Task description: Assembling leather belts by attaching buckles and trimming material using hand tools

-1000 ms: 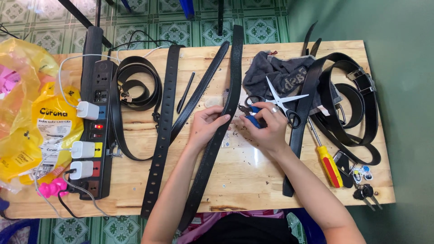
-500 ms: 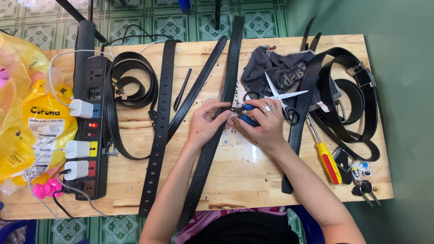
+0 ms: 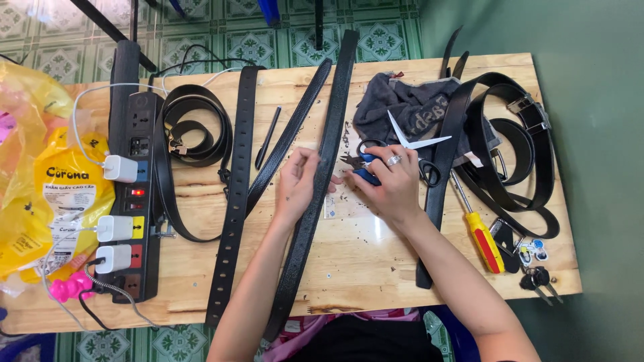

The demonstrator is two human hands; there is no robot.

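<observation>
**Belts spread across a workbench, both hands at the centre strap**

I am looking down on a pale wooden table (image 3: 376,268) standing on green patterned floor tiles (image 3: 201,40), with a plain green floor along its right edge. My left hand (image 3: 298,181) lies on the long black belt (image 3: 315,194) that runs lengthwise down the middle of the table, fingers curled over the strap and pressing it. My right hand (image 3: 392,184), just right of that belt, is clenched around blue-handled pliers (image 3: 362,167), whose tip points at the belt's edge. Right of the belt lie scissors (image 3: 409,144) on a grey cloth (image 3: 409,104), a yellow-and-red screwdriver (image 3: 479,231), looped black belts (image 3: 523,147) and a bunch of keys (image 3: 533,268). Left of the belt lie a punched black strap (image 3: 235,201), a coiled belt (image 3: 191,124) and a black power strip (image 3: 131,201) with white chargers plugged in. Farthest left, a yellow plastic bag (image 3: 40,181) holds a printed packet; what else is inside I cannot tell.
</observation>
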